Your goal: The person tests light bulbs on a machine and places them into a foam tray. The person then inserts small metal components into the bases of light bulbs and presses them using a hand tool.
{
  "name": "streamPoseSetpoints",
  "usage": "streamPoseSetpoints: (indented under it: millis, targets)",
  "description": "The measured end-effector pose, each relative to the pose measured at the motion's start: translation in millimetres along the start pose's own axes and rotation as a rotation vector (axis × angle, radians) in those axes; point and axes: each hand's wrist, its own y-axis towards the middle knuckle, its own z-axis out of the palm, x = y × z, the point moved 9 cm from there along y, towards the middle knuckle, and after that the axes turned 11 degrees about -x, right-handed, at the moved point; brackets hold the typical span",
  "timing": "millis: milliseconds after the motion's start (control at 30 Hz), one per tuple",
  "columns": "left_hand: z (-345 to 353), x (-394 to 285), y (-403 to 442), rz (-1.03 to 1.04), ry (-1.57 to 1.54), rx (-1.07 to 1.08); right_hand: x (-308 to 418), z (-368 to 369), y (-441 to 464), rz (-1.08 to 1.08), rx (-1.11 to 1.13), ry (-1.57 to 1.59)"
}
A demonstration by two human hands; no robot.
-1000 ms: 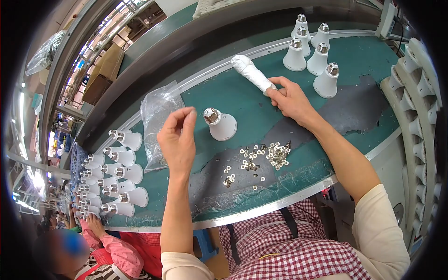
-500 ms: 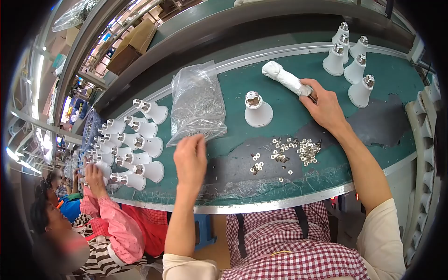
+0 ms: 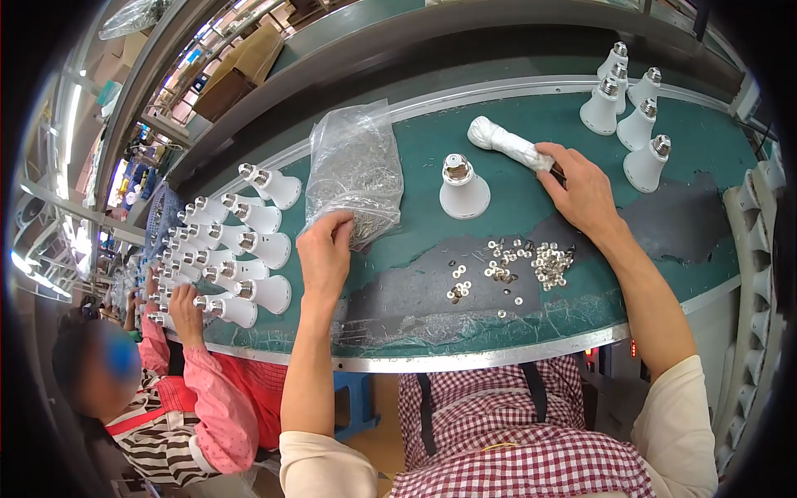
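Observation:
My left hand [image 3: 325,253] is at the near end of a clear plastic bag [image 3: 355,170] full of fine metal pins. Its thumb and fingers are pinched together against the bag; what lies between them is hidden. In my right hand [image 3: 581,189] is a white-wrapped tool [image 3: 508,144] with a thick rounded end pointing left and a dark piece by my fingers. Between the bag and the tool one white bulb housing [image 3: 464,196] stands upright, its metal screw cap on top. Small round metal contacts [image 3: 551,266] lie loose on the dark mat [image 3: 423,286] before me.
Several bulb housings [image 3: 267,249] lie on their sides at the left, caps facing left. More housings [image 3: 644,166] stand upright at the back right. A co-worker's hand [image 3: 186,314] is among the left housings. A metal edge [image 3: 498,358] borders the green bench.
My left hand has moved up and slightly left onto the bag, whose near end is now bunched. My right hand keeps its hold on the tool. The co-worker's hand has shifted right.

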Motion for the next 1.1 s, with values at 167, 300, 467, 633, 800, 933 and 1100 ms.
streamPoseSetpoints:
  millis: [167, 300, 467, 633, 800, 933, 1100]
  targets:
    - [-10.6, 13.2, -6.6, -0.171, -0.092, -0.012, 2.6, -2.7, -0.4, -0.01, -0.015, -0.011]
    - [-7.2, 28.3, -11.7, -0.312, -0.274, 0.011, 23.7, -19.0, 1.8, -0.148, -0.171, 0.028]
    - [-13.8, 17.5, -9.6, -0.237, -0.269, -0.097, 39.5, -24.6, -1.4, -0.171, -0.177, 0.185]
    - [17.2, -65.2, -42.8, -0.287, -0.606, 0.179, 77.5, -31.1, -14.0, -0.315, -0.069, 0.398]
    - [52.0, -127.7, -54.8, -0.123, -0.716, 0.269, 110.6, -23.9, -33.1, -0.518, 0.048, 0.504]
    - [56.8, -142.5, -49.0, -0.036, -0.667, 0.233, 106.4, -26.2, -32.5, -0.491, 0.012, 0.471]
    - [50.7, -153.6, -47.1, 0.108, -0.625, 0.079, 95.6, -22.8, -30.8, -0.408, 0.034, 0.353]
